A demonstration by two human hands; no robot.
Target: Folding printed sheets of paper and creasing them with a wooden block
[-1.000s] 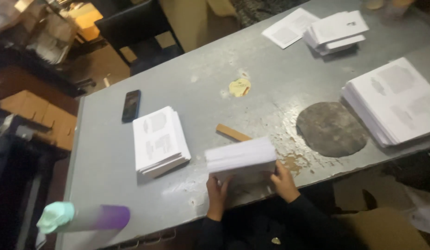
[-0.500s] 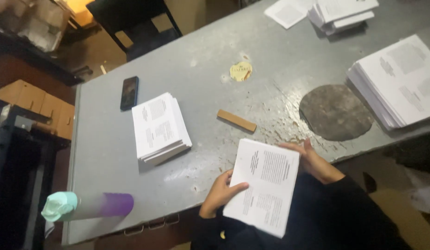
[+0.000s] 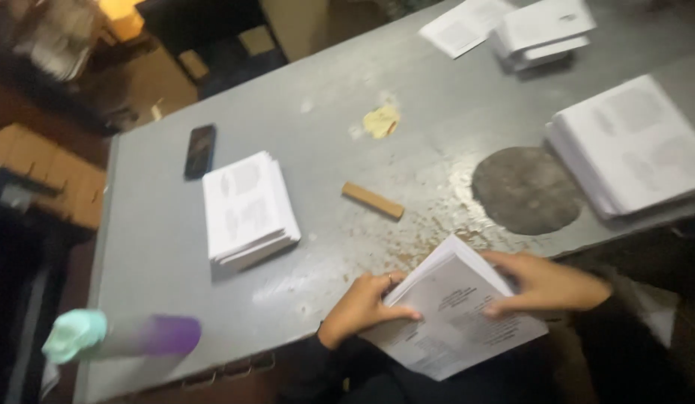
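A bundle of printed sheets [image 3: 456, 314] is held at the near edge of a worn grey table [image 3: 317, 142], half over the edge and half above the lap. The left hand [image 3: 362, 303] is closed on the bundle's left side, thumb under and fingers curled over the top sheet; the right hand [image 3: 546, 283] is laid flatter along its right edge, fingers spread over the upper corner. The sheets appear to be in the course of being squared or folded into 1 booklet; the next move would seem to call for the edges to be aligned and pressed flat. Just beyond the left hand a stack [image 3: 246, 208] of similar sheets lies, with a phone [image 3: 199, 151] farther out. A wooden block [image 3: 372, 200] rests between the hands and the table's middle. Beyond the right hand, a dark round patch [image 3: 527, 191] and a larger pile [image 3: 635, 153] are seen. Well to the left, a purple bottle [image 3: 123, 337] lies on its side.
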